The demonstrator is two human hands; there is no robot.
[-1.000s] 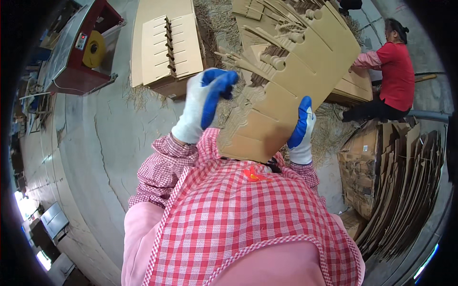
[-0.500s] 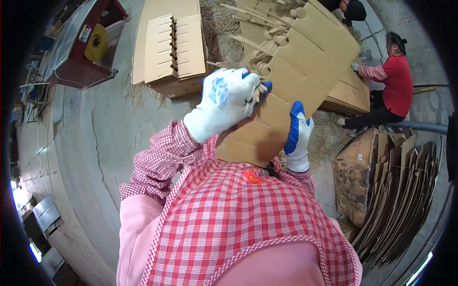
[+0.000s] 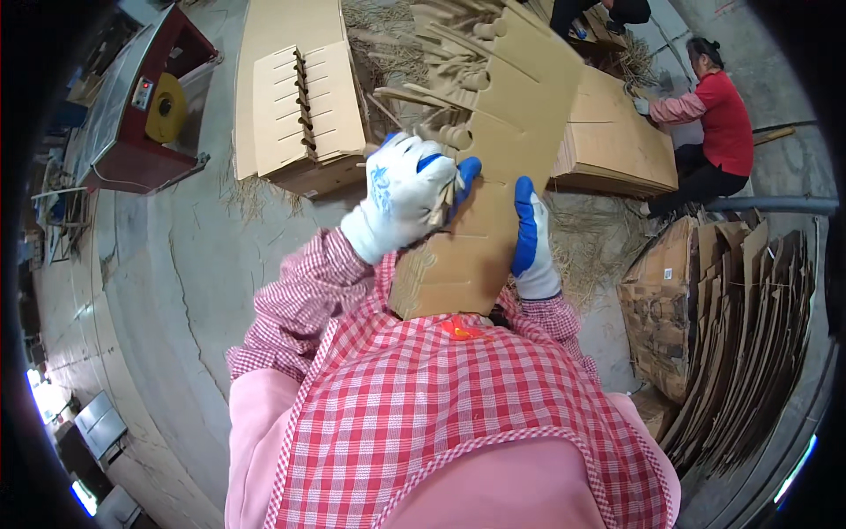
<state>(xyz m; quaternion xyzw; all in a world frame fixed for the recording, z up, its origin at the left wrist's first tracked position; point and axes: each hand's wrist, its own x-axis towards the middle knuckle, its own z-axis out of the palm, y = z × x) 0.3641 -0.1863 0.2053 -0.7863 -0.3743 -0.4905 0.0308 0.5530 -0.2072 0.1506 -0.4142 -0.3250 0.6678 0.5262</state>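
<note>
We hold a slotted cardboard sheet (image 3: 493, 176) upright before our chest | left hand (image 3: 407, 196) fingers curled closed over its left edge, pinching the board | right hand (image 3: 529, 238) flat along its right edge, fingers (image 3: 525, 220) extended against the sheet | flat cardboard stack (image 3: 300, 106) on floor beyond.

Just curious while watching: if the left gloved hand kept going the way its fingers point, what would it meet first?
Probably the cardboard sheet: the left hand points right, fingertips already at its face.
</note>
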